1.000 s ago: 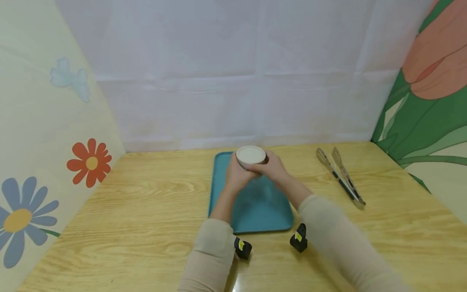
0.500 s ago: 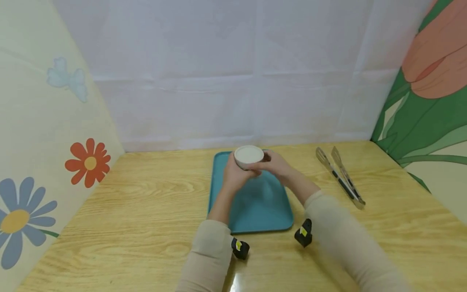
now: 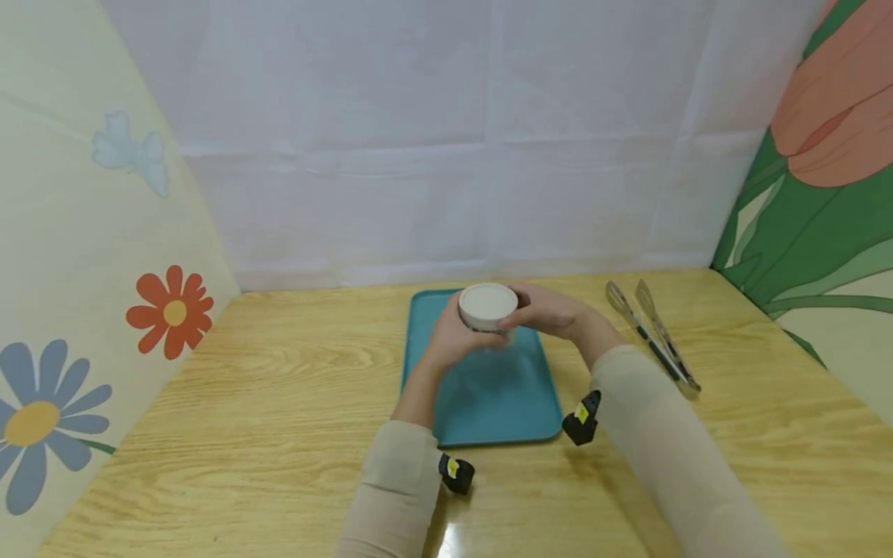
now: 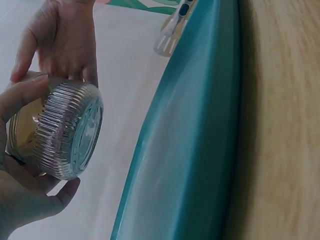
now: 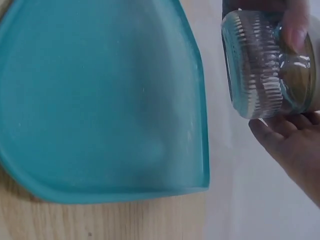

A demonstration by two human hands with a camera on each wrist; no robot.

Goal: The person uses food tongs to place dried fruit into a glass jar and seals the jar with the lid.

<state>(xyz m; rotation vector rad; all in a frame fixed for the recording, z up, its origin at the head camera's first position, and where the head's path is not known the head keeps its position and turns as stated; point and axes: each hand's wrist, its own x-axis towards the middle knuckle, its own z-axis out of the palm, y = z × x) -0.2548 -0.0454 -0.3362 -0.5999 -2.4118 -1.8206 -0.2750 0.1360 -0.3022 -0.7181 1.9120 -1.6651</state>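
Both hands hold a glass jar [image 4: 65,127] above the back part of a teal tray [image 3: 495,395]. Its lower part is clear, ribbed glass, and a round white lid [image 3: 488,301] tops it. From the left, my left hand [image 3: 449,337] wraps the jar's side, thumb toward me. My right hand [image 3: 551,310] grips its upper right side, the thumb close by the lid's edge. In the right wrist view, the right thumb [image 5: 297,37] lies along the upper glass. Through the glass a brownish tone shows.
Metal tongs [image 3: 652,337] with black grips lie on the wooden table [image 3: 314,387], right of the tray. A white cloth [image 3: 349,217] hangs behind the table. Flower-printed panels stand at left and right. Each wrist bears a small black camera [image 3: 456,474].
The jar has shifted slightly right and toward me, held by both hands throughout. My right wrist has turned and swung outward to the right, its fingers now further round the jar's far side.
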